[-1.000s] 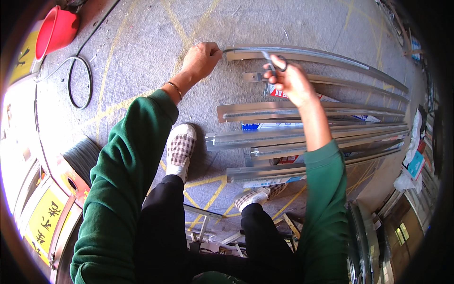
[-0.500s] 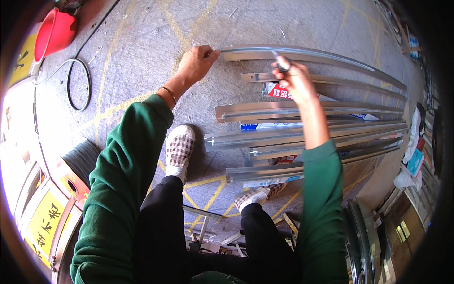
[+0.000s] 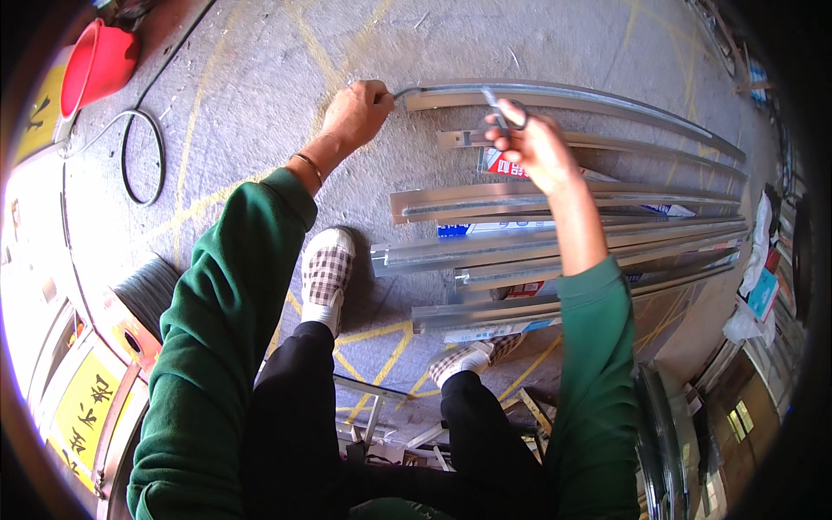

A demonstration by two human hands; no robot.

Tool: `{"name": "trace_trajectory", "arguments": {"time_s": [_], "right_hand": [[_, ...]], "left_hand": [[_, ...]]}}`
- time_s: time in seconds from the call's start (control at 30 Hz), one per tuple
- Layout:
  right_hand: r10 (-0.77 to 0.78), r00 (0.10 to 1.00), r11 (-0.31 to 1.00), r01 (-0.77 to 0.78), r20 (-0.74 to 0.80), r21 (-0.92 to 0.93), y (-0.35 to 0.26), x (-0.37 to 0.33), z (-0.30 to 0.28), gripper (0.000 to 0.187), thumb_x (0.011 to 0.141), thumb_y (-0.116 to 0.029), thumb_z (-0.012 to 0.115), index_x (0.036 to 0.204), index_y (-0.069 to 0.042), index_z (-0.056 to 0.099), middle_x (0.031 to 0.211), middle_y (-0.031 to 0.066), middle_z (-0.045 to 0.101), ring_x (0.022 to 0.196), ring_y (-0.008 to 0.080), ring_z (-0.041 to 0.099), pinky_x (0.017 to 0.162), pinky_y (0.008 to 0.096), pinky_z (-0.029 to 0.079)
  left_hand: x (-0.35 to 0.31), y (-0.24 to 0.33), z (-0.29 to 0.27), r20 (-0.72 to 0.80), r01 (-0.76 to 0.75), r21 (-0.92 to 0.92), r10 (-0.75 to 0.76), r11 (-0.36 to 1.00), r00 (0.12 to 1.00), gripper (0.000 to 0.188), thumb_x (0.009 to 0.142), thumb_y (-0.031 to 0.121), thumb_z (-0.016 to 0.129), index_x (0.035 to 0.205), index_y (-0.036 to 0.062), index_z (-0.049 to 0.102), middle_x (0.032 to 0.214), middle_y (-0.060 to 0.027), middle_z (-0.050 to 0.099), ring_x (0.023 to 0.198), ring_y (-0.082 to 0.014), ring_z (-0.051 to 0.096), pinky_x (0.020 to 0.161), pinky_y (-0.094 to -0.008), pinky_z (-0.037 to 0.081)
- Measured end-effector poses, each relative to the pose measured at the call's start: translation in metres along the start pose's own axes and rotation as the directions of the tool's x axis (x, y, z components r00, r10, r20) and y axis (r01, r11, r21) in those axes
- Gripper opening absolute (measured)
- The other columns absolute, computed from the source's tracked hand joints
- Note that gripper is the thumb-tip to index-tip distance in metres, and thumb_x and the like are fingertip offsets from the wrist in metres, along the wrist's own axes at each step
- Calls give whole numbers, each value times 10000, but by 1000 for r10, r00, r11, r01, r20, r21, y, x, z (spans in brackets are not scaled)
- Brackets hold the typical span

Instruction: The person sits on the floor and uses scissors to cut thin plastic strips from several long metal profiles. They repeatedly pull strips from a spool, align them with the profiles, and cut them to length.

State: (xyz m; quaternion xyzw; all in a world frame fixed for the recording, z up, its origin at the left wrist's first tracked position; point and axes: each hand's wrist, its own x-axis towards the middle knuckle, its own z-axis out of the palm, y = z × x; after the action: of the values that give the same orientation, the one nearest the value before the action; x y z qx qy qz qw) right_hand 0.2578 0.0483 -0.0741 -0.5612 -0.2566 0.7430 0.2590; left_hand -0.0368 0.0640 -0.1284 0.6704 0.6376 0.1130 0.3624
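My left hand (image 3: 357, 113) is closed in a pinch on the end of a thin grey strip (image 3: 405, 93). From my fingers the strip bends onto the farthest metal profile (image 3: 468, 99) and seems to run along its length. My right hand (image 3: 539, 143) is closed round scissors (image 3: 510, 115) with black handles. Their pale blades point away, over the near end of that profile. A second, narrower metal profile (image 3: 464, 139) lies just below the scissors. Whether the blades touch the strip I cannot tell.
Several more long metal profiles (image 3: 416, 206) lie side by side on printed packaging (image 3: 459, 230) at the right. A red bucket (image 3: 117, 61) stands far left, near a looped black hose (image 3: 162, 160). A grey coil on a spool (image 3: 143, 295) sits left. My checked shoes (image 3: 329, 264) are on the concrete floor.
My right hand and the scissors have shifted slightly left, and the blades have tilted. A short bend of strip now shows between my left hand and the profile's end.
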Motion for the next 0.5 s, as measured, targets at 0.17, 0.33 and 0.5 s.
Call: {"name": "trace_trajectory", "arguments": {"time_s": [0.17,0.33,0.5], "right_hand": [[56,998,997,-58,39,47,5,9,41,384,928,-375,711,982,1,654,808,95,691,661,105,641,479,182,443],[-13,999,1000,14,-46,22,10,12,41,347,946,-328,701,995,13,661,814,86,679,654,89,625,471,176,424],[-121,978,988,135,-171,74,13,9,5,279,919,-268,739,893,0,664,734,90,680,596,105,634,439,196,430]], "left_hand": [[2,-3,-1,-25,124,47,-123,991,992,244,916,230,593,905,26,727,792,-146,700,675,-259,663,658,-393,525],[-1,-7,4,-30,127,-9,-127,992,991,248,938,253,606,948,37,729,826,-144,707,721,-257,665,689,-391,521],[1,-11,3,28,136,-163,-133,977,991,337,958,333,621,958,12,721,797,-177,687,703,-285,649,696,-404,502]]}}
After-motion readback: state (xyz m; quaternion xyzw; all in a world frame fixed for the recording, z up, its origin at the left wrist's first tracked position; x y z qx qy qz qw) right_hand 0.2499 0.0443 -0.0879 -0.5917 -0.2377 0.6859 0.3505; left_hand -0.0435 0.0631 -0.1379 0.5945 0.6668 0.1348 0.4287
